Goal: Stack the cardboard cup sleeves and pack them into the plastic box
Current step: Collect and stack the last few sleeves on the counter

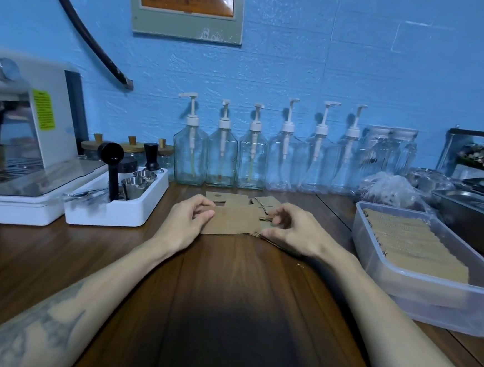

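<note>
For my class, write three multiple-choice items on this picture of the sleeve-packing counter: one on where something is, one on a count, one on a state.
1. Where is the plastic box?
A. On the person's right side of the table
B. Beside the coffee machine
C. Under the pump bottles

2. How many pump bottles stand along the wall?
A. Three
B. Six
C. Nine

3. What state is the plastic box in?
A. Empty
B. Lidded
C. Open, with sleeves packed in a row

Answers:
1 A: the box sits by the right hand, far from the coffee machine.
2 B: six white pump heads show in the row.
3 C: no lid is on it, and packed sleeves fill it, while both hands, the left hand included, hold a cardboard sleeve at the table's middle.
</note>
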